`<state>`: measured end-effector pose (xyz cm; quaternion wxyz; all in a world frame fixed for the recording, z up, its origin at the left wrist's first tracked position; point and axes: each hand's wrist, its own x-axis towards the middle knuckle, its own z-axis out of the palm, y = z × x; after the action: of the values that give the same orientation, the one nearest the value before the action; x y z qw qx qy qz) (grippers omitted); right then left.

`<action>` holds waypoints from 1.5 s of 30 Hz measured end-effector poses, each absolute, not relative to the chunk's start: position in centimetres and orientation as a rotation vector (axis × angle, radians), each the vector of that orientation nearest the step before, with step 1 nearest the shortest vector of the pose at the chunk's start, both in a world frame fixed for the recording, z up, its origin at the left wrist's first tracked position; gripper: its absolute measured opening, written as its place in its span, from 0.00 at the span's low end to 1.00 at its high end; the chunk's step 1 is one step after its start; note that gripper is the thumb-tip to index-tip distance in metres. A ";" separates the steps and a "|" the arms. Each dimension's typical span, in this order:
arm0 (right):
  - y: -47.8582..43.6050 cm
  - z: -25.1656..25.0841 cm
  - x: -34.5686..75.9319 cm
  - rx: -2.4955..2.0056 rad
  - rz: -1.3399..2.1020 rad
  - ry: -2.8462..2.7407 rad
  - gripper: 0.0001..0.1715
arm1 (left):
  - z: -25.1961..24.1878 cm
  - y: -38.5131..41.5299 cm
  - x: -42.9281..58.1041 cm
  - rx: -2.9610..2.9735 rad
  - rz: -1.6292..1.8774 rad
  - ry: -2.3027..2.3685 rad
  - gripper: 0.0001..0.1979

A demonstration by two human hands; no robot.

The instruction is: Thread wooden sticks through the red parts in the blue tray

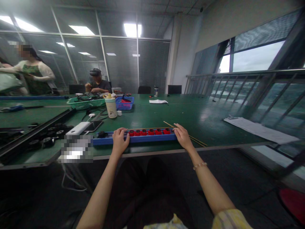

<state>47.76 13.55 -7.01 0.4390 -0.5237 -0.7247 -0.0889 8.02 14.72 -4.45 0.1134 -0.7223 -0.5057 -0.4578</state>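
Note:
A long blue channel-shaped rail [145,139] lies along the table's near edge. Several red blocks with black tops [151,131] sit in a row inside it, and a small black part [102,134] rests toward its left end. My left hand [120,141] is closed over the rail left of the red blocks, thumb toward the front and fingers at the back. Around the right end of the rail, my right hand [182,136] has its fingers curled. A thin yellowish stick [147,128] runs along the back edge between my fingertips; whether the fingers pinch it is unclear.
More thin sticks [197,141] lie beside my right hand. To the left are a white power bank [78,128], a phone [94,126], black parts [47,140] and a dark rail [35,133]. Farther back stand a cup [111,108], a green basket [85,104] and a blue basket [125,105]. People are across the table.

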 end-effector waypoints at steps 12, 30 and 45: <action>13.7 -7.2 47.9 -1.346 -0.305 -1.871 0.28 | -4.2 14.3 8.2 -2.163 -1.239 -1.471 0.17; 13.8 -7.1 48.0 -1.367 -0.444 -1.843 0.28 | -4.2 15.0 8.1 -2.089 -1.400 -1.448 0.15; 13.0 -7.2 48.2 -1.643 -0.461 -1.244 0.19 | -4.0 14.9 8.2 -2.100 -1.396 -1.447 0.14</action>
<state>48.22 13.02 -7.17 0.4925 -0.6771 -0.5129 -0.1899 8.16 14.88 -4.00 0.1166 -0.7174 -0.4943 -0.4769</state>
